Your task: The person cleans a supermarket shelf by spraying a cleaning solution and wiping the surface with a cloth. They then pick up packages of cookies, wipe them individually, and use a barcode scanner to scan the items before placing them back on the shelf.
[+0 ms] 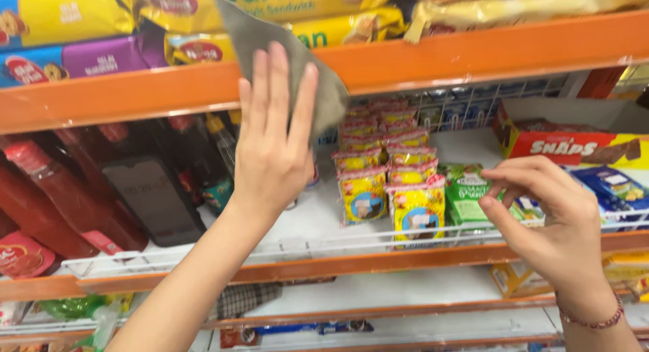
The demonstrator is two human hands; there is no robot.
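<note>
The left hand (pixel 274 139) is flat and wide, and it presses a grey cloth (pixel 291 54) on the orange shelf edge (pixel 473 54). The right hand (pixel 551 227) has bent fingers, holds nothing, and sits near a green pack (pixel 465 193). Yellow packs (pixel 389 183) stand in rows between the hands.

Middle shelf (pixel 304 223): bare white strip open between the dark red bottles (pixel 81 203) at left and the rows of yellow snack packets (pixel 389 183) at centre; a hand fits there. Low wire rail (pixel 203 254) along the front edge blocks a straight low entry, go over it. Orange upper shelf edge (pixel 473 54) caps headroom. Right side crowded: green packet (pixel 466 193), red carton (pixel 574 146), blue packs (pixel 615 186). Left hand (pixel 270 149) with grey cloth (pixel 297 61) covers the gap's upper part.
</note>
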